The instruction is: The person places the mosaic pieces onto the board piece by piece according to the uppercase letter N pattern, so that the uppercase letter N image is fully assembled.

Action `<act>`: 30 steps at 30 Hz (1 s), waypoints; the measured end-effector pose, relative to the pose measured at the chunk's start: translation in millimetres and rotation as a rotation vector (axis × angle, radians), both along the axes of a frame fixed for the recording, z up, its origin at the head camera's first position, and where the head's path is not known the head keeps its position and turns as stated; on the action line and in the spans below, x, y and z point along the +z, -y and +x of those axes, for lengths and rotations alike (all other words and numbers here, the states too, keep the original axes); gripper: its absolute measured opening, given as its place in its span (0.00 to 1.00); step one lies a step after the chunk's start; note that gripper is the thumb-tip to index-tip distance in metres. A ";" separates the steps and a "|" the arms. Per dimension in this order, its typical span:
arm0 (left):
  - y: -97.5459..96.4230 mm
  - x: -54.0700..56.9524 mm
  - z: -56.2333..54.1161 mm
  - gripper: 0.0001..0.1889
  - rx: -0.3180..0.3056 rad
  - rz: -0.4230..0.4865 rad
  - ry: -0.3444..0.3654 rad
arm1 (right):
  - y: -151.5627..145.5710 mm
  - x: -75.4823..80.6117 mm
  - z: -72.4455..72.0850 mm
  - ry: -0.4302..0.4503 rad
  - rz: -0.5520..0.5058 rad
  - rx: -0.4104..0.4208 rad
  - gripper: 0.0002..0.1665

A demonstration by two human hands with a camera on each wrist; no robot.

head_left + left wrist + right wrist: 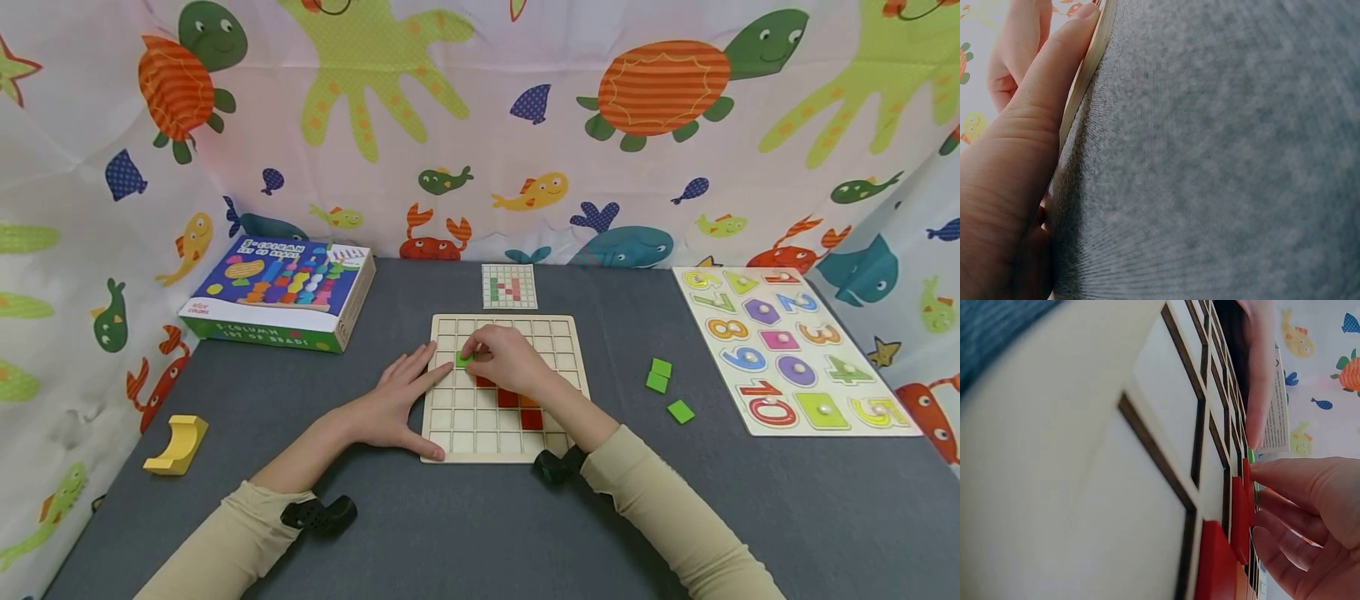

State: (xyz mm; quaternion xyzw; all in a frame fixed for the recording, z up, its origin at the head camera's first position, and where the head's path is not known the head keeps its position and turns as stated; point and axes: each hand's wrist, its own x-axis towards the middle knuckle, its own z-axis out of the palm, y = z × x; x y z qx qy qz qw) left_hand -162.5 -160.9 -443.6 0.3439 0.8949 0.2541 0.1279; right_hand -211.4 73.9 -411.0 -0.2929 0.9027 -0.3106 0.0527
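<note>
A wooden grid board [465, 421] lies on the dark table. My left hand [386, 410] rests at its left edge, fingers spread and thumb on the near corner; the left wrist view shows the thumb [1054, 75] along the rim. With thumb and fingertips, my right hand [510, 358] pinches a green square tile [462, 360] in the board's upper left. Red tiles [507, 398] and an orange tile [528, 402] sit in cells running diagonally below, partly covered by the right hand. In the right wrist view a red tile [1215, 562] stands above the grid.
Several loose green tiles [681, 412] lie right of the board. Behind it is a small pattern card [510, 287]. A number puzzle board [817, 410] lies at the far right. At left are a game box [262, 325] and a yellow curved block [180, 442].
</note>
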 end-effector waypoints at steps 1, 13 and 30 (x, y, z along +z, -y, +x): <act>-0.1 0.0 -0.1 0.63 0.000 0.000 -0.001 | -0.4 -0.3 0.1 -0.001 -0.003 0.001 0.06; -1.3 0.6 -0.1 0.63 -0.009 -0.001 -0.003 | -33.1 7.6 8.1 0.108 -0.163 -0.110 0.09; -0.1 -0.2 0.7 0.63 -0.011 0.008 -0.012 | -148.4 12.5 24.9 0.020 -0.066 -0.280 0.11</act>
